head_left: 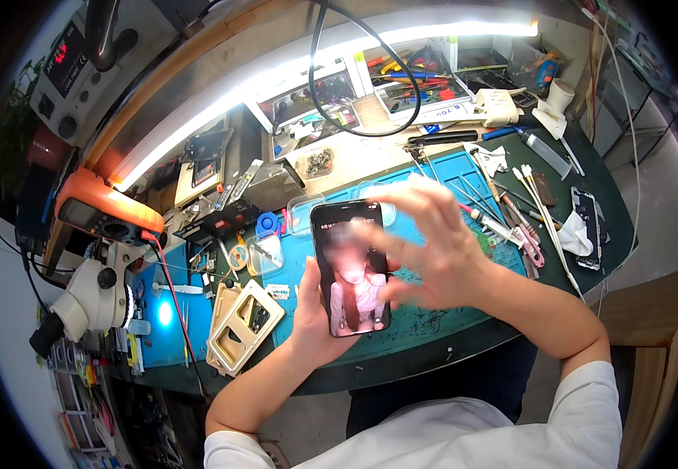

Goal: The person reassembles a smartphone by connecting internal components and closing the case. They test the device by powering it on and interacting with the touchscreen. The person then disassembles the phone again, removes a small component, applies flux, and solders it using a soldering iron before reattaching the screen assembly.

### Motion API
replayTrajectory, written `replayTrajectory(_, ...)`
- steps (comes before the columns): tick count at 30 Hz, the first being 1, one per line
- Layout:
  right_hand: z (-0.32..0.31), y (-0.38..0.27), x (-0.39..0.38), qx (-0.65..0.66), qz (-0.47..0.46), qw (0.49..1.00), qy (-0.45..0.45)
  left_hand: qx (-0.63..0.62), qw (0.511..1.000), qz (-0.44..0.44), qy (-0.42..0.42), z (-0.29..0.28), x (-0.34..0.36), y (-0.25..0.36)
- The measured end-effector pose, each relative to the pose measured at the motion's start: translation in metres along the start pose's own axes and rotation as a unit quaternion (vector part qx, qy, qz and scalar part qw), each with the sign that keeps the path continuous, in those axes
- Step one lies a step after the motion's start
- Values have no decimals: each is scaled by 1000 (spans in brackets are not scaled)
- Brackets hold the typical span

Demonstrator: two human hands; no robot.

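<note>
Smartphone [348,273] is up over the near-middle part of the teal mat [448,309], long axis pointing toward the mat's far edge, top tipped slightly left. Left hand [313,320] has its fingers wrapped on it. Right hand [432,250] is over the mat too, just right of the screen, fingers spread leftward across it, nothing visible in them; motion blur, can't tell contact.

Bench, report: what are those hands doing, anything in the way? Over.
Left hand holding lit phone. Right hand open, blurred, in front of it; touch unclear. In the way: right hand, partly covering the phone.
</note>
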State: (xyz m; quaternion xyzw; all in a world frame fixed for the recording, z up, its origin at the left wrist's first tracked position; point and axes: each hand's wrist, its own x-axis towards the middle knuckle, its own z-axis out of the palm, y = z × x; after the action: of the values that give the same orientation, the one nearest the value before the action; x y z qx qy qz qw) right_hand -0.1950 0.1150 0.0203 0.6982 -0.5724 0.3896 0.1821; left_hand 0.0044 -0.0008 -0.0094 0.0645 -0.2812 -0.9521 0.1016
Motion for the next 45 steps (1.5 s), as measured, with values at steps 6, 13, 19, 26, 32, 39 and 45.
replayTrajectory(6,3,-2,0,34,-24,999,0,-45,998,-15,-51,-12,-1,3)
replayTrajectory(13,8,-11,-7,157,-137,976,-63,-64,998,7,-13,-7,0,5)
replayTrajectory(19,4,1,-4,59,-64,996,-29,-26,999,27,-11,-3,6,8)
replayTrajectory(26,6,-3,-3,63,-125,988,-62,-57,998,26,-19,-4,5,8)
replayTrajectory(32,10,-8,-8,101,-193,971,-101,-132,991,19,25,6,2,8)
replayTrajectory(39,2,10,-3,67,109,991,49,42,997,67,-3,11,4,5)
replayTrajectory(45,-4,-4,4,229,183,956,1,100,989,104,-41,-7,9,10)
